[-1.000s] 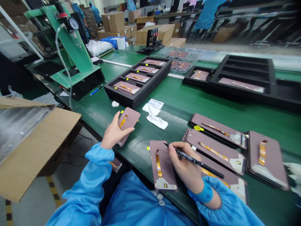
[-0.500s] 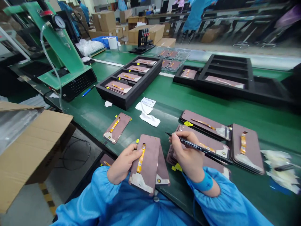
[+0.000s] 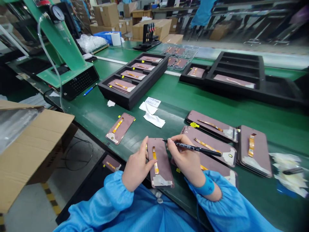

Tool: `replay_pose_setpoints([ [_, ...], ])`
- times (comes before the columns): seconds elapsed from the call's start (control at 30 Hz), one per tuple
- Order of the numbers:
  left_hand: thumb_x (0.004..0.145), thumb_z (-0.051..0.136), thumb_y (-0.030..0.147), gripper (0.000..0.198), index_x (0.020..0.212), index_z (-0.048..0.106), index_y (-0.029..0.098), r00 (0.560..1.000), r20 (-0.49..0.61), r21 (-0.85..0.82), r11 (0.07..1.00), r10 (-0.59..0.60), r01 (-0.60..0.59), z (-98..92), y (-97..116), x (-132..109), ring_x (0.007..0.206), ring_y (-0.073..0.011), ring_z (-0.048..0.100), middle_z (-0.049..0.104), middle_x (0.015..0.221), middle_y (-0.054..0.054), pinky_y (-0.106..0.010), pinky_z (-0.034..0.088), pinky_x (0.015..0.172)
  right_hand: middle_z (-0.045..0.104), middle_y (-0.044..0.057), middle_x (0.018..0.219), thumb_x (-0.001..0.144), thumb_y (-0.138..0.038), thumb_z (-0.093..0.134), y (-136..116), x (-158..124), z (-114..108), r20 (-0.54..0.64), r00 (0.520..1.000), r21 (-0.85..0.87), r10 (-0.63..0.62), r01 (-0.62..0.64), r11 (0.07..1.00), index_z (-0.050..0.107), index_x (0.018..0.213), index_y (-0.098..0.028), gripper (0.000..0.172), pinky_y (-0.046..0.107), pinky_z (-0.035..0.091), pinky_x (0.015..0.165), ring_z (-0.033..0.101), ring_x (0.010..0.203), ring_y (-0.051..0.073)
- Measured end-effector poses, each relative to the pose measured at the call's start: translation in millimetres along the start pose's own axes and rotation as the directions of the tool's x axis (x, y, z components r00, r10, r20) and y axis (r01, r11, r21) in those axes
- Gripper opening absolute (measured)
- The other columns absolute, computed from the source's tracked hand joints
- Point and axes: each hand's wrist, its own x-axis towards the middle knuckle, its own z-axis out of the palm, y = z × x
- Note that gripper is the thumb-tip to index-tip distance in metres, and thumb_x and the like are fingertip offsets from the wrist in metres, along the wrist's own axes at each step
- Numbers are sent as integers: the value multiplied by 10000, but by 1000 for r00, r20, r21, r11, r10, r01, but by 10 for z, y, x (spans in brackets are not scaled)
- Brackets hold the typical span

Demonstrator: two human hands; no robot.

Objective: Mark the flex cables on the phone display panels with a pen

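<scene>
My left hand (image 3: 138, 166) grips the left side of a mauve phone screen panel (image 3: 163, 161), its thumb over the orange flex cable. The panel lies at the table's front edge. In my right hand (image 3: 187, 161) is a black marker pen (image 3: 198, 149), its tip at the panel's upper right corner. Right of this hand lie stacked panels (image 3: 212, 145) with yellow tabs, and another stack (image 3: 256, 151) stands beside them. A single panel (image 3: 120, 128) rests to the left, near white paper slips (image 3: 154, 120).
Black foam trays (image 3: 135, 96) (image 3: 241, 91) hold more panels further back. A green press (image 3: 65, 54) with a gauge stands at the left, a blue pen (image 3: 90, 89) beside it. An open carton (image 3: 36, 135) is at the lower left. Crumpled white tape pieces (image 3: 287, 174) lie at the right.
The two overlapping panels at my left hand now appear as one, turned more upright. My left hand has moved right, and my right hand has brought the marker left to the panel's corner.
</scene>
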Motion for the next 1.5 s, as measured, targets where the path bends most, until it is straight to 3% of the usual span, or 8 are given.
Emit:
replay_pose_setpoints([
  [0.13,903,523,411,381,1218,518,196,974,-103,450,883,204,-138,25,-7,-21,828,-178,598,635,883,-39,-271,447,661,535,-24,622,884,-372,524,13,-26,33,117,993,9,1,-2,1000,525,749,-204,215,243,404,523,511,551,126],
  [0.27,936,484,309,232,1130,594,246,901,-152,592,767,406,-246,100,-78,-25,809,-154,548,610,856,-21,-259,397,614,529,-21,628,883,-344,499,9,-45,89,223,974,-19,-30,35,999,508,710,-201,225,235,396,525,515,569,124],
  [0.53,931,503,313,249,1121,622,206,866,-182,639,726,466,-256,173,-123,-13,755,-148,500,583,796,-16,-287,361,572,602,-16,682,906,-318,510,68,-69,155,301,951,-92,-64,96,991,560,774,-204,182,236,418,556,560,602,132],
  [1.2,944,471,335,287,1173,585,204,874,-183,610,749,449,-257,206,-144,-32,752,-157,516,576,783,-21,-295,334,561,617,-7,729,922,-352,496,103,-56,167,349,933,-145,-81,139,980,574,805,-207,202,250,441,571,571,622,138],
  [1.27,946,464,331,282,1177,570,209,880,-180,603,756,440,-255,210,-135,-40,753,-162,523,581,787,-16,-295,340,560,606,-10,704,918,-356,504,99,-64,157,325,942,-141,-85,138,980,569,790,-206,208,249,436,559,564,606,135],
  [1.37,963,424,310,255,1163,540,203,885,-181,529,802,428,-279,152,-126,-25,777,-155,545,599,829,-15,-279,388,598,593,-6,675,900,-377,536,86,-94,122,133,987,-139,-90,109,984,569,776,-204,215,254,441,552,561,590,139],
  [1.43,975,385,289,236,1130,527,182,881,-235,455,847,412,-275,30,-139,28,820,-149,558,610,874,-30,-264,430,674,603,6,681,883,-390,568,80,-120,98,-27,998,-104,-58,55,993,578,797,-201,208,270,458,563,574,597,151],
  [1.5,977,368,297,238,1104,525,170,873,-328,439,877,361,-198,-170,-174,133,882,-162,556,610,930,-55,-276,446,774,618,18,693,871,-395,591,77,-140,85,-106,994,-48,-20,15,999,587,824,-197,204,287,473,572,587,604,164],
])
